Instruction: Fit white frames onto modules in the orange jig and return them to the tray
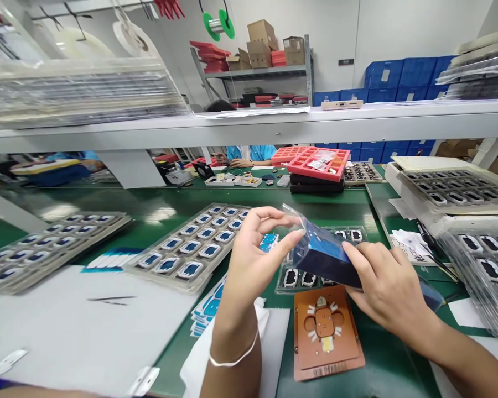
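"Green tabletop (384,359), beneath a white shelf (240,132): where is the principal object?"

"Right of centre, a dark blue block (330,265) appears raised, slanting down to the right, beyond the far edge of an orange plate (330,356). Its clearance cannot be told."

"State of the hands?"

"Left hand (255,254): thumb and fingertips pinch clear wrap (301,254) at the block's left end. Right hand (384,282): fingers clasp the right part, thumb on the lower side."

"How should it handle?"

"Probably light to moderate in weight, and firm, since its edges look straight; the wrap seems thin, slippery and easily torn. The block's long sides offer the surest hold, the loose wrap a poor one."

"What escapes view?"

"The right hand covers much of the right end; the block's contents and underside are hidden. Behind it, a tray (280,284) of black-centred parts is partly screened. Both forearms are cut off, lettering on the plate is hard to read, and stacked trays (87,91) at far left are blurred."
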Demonstrator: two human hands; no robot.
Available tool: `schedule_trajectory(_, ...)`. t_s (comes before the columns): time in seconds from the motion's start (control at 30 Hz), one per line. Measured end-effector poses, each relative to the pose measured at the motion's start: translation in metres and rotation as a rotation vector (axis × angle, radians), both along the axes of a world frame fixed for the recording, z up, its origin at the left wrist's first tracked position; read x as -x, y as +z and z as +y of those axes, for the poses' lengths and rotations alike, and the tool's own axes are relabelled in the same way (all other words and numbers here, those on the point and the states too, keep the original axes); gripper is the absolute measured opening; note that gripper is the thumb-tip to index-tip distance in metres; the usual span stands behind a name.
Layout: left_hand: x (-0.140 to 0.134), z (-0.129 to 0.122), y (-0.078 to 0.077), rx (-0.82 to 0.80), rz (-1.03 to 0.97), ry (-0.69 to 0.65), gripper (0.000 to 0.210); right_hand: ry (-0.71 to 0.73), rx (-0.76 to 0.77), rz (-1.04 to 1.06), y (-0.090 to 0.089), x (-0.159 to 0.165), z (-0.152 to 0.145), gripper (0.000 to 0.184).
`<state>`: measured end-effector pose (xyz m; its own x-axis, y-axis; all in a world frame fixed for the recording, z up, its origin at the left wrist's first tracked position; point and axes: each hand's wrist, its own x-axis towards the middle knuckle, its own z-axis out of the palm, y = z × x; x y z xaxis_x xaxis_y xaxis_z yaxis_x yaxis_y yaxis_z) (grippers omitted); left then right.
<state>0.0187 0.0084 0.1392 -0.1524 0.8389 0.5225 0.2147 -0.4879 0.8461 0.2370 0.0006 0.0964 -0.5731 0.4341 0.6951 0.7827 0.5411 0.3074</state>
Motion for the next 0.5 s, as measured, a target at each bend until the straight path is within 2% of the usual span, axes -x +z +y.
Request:
schedule_trajectory(0.13,-0.009,0.003,-0.003,0.010,-0.165,-0.008,0.039,-0.079,0.077,-0.018,-0.013,0.009,-0.016,0.063)
schedule_trajectory(0.23,-0.018,0.007,-0.006,0.066,-0.164,-0.064,0.035,-0.101,0.121,-0.010,-0.026,0.014,-0.027,0.067)
schedule_trajectory(0.3,-0.022,0.007,-0.008,0.068,-0.145,-0.096,0.031,-0.063,0.194,-0.003,-0.028,0.012,-0.033,0.070)
schedule_trajectory(0.4,-0.024,0.003,-0.009,-0.015,-0.112,-0.175,0.025,0.072,0.349,0.043,-0.016,0.003,-0.036,0.063)
schedule_trajectory(0.5,-0.022,-0.003,-0.009,-0.144,-0.045,-0.317,0.020,0.273,0.428,0.279,0.005,-0.010,-0.028,0.047)
